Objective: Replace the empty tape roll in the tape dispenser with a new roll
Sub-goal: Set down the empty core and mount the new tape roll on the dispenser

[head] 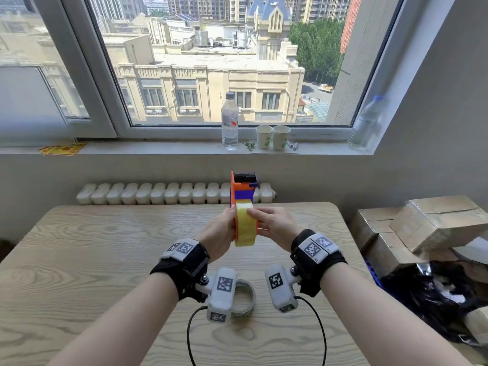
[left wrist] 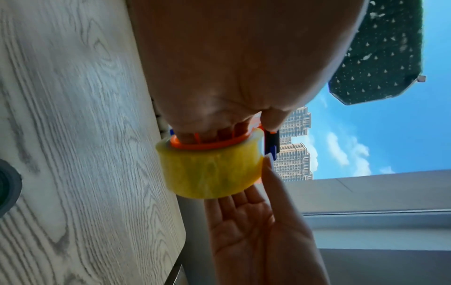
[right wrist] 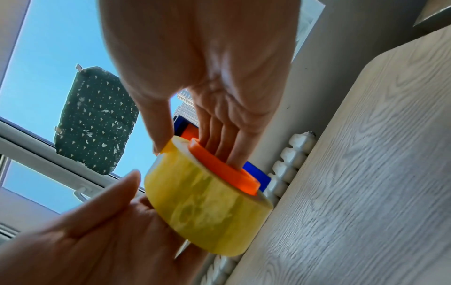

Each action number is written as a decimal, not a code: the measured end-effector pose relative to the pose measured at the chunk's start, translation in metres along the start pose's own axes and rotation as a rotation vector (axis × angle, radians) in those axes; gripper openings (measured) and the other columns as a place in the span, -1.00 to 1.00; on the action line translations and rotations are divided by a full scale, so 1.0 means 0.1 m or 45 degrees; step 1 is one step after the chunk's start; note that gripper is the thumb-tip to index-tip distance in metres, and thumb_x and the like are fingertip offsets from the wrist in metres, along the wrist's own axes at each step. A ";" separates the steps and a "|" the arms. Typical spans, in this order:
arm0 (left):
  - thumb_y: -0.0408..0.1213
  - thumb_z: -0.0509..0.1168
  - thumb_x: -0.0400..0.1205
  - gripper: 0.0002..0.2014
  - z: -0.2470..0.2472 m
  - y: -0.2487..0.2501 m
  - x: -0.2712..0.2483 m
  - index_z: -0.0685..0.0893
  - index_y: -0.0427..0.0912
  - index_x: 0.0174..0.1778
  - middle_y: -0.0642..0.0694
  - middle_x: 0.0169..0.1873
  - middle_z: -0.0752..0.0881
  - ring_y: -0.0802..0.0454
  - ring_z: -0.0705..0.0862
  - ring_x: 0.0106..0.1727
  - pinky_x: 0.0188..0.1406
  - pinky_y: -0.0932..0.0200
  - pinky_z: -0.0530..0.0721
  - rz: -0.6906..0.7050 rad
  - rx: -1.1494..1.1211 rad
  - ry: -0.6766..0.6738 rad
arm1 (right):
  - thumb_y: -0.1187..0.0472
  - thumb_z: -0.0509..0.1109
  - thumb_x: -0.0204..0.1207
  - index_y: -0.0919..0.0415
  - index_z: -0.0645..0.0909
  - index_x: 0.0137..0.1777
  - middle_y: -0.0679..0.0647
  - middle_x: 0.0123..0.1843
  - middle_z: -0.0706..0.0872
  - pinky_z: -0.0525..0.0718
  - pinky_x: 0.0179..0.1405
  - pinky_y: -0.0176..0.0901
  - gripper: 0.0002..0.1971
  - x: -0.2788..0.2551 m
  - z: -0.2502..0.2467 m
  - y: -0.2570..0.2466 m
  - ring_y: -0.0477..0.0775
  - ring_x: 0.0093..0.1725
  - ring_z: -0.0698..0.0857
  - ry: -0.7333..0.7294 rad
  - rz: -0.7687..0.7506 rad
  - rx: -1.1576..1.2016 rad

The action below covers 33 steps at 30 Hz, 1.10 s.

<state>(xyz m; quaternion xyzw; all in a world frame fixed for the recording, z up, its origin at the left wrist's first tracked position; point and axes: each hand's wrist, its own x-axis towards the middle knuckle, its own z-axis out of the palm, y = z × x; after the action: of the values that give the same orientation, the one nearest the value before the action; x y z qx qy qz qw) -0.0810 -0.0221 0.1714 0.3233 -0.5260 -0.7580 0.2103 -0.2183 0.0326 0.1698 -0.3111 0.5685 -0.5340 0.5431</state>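
Above the wooden table (head: 105, 260) I hold an orange and blue tape dispenser (head: 239, 191) upright, black cutter end up. A full yellow tape roll (head: 245, 228) sits over its orange hub (right wrist: 219, 167). My left hand (head: 221, 233) grips the dispenser by its orange side plate (left wrist: 209, 146), thumb at the plate's edge. My right hand (head: 274, 225) lies against the roll's (left wrist: 209, 171) other face, fingers (right wrist: 219, 135) straight on the hub and thumb on the roll's rim. The empty roll (head: 245, 297), a grey ring, lies flat on the table under my wrists.
Cardboard boxes (head: 422, 225) and a black bag (head: 435, 299) crowd the table's right side. Behind the table are a white radiator (head: 148, 194) and the window sill with a water bottle (head: 229, 122), two paper cups (head: 273, 137) and another bottle (head: 367, 122).
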 end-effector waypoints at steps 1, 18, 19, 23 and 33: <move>-0.13 -0.08 0.75 -0.57 -0.01 -0.01 0.01 0.39 -0.25 0.46 -0.33 0.38 0.56 -0.18 0.56 0.35 0.32 -0.08 0.52 -0.008 -0.006 0.013 | 0.20 0.37 0.55 0.42 0.59 0.27 0.29 0.17 0.73 0.73 0.07 -0.13 -0.63 0.00 -0.01 0.00 0.12 0.03 0.75 -0.009 -0.003 0.006; -0.30 -0.06 0.74 -0.65 -0.05 -0.10 0.01 0.39 -0.37 0.38 -0.30 0.20 0.56 -0.08 0.58 0.16 0.08 0.18 0.61 0.063 0.106 -0.041 | 0.05 0.34 0.55 0.32 0.67 0.19 0.24 0.06 0.79 0.73 0.07 -0.03 -0.63 -0.04 -0.03 0.00 0.18 0.02 0.78 -0.025 0.064 0.043; -0.30 -0.06 0.75 -0.67 -0.06 -0.10 0.02 0.40 -0.35 0.36 -0.29 0.17 0.57 -0.05 0.60 0.11 0.01 0.22 0.63 0.064 0.102 -0.035 | 0.17 0.34 0.55 0.34 0.63 0.25 0.25 0.12 0.76 0.71 0.12 -0.05 -0.66 -0.05 -0.04 0.00 0.17 0.07 0.76 -0.085 0.054 0.040; -0.29 -0.05 0.74 -0.71 -0.08 -0.10 0.00 0.44 -0.30 0.29 -0.20 0.07 0.63 0.04 0.65 -0.01 -0.20 0.34 0.67 0.044 0.102 -0.044 | 0.25 0.36 0.54 0.38 0.61 0.27 0.32 0.19 0.73 0.70 0.20 0.01 -0.67 -0.06 -0.03 0.01 0.25 0.14 0.74 -0.069 0.047 0.009; -0.23 -0.02 0.74 -0.64 -0.07 -0.15 -0.02 0.42 -0.35 0.37 -0.37 0.24 0.58 -0.19 0.57 0.21 0.26 -0.06 0.55 -0.001 0.146 -0.062 | -0.04 0.41 0.49 0.45 0.67 0.07 0.33 -0.02 0.75 0.79 -0.09 0.08 -0.53 0.04 0.05 0.05 0.23 -0.16 0.76 0.238 0.105 -0.042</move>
<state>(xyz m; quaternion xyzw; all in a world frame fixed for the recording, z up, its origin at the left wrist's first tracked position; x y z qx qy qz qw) -0.0740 -0.0200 0.1561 0.3166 -0.5735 -0.7343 0.1781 -0.2132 0.0287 0.1650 -0.2451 0.6376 -0.5284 0.5042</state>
